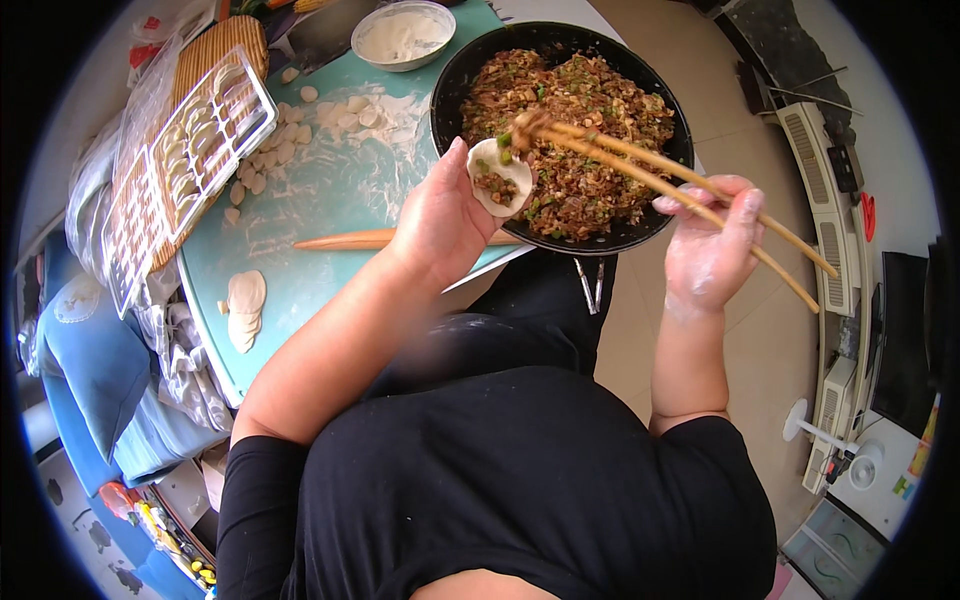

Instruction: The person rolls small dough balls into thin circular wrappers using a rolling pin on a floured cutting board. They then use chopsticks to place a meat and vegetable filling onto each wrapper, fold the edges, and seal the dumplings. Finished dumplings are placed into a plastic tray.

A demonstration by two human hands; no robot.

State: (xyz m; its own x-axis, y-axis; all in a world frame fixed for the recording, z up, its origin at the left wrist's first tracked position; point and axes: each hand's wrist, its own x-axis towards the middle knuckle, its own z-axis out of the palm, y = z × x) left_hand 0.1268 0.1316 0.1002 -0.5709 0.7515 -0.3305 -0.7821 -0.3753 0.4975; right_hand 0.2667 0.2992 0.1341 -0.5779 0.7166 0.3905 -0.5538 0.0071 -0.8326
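Note:
My left hand [440, 222] holds a round dumpling wrapper [512, 172] near the rim of a black pan, with a little filling [494, 186] on the dough. In my floury right hand [712, 245] is a pair of wooden chopsticks [640, 165]. Their tips pinch a clump of filling [530, 128] beside the wrapper's upper edge. Chopped brown and green filling fills most of the pan [445, 95]. Below the left wrist, a wooden rolling pin [345, 241] lies on the green mat, partly hidden by my arm.
On the floured green mat [330, 195] lie a stack of rolled wrappers [245, 305] and several small dough pieces [285, 145]. A plastic tray [205, 150] of shaped dumplings rests at the left, over a ribbed brown board [240, 40]. A bowl of flour [403, 35] stands at the back.

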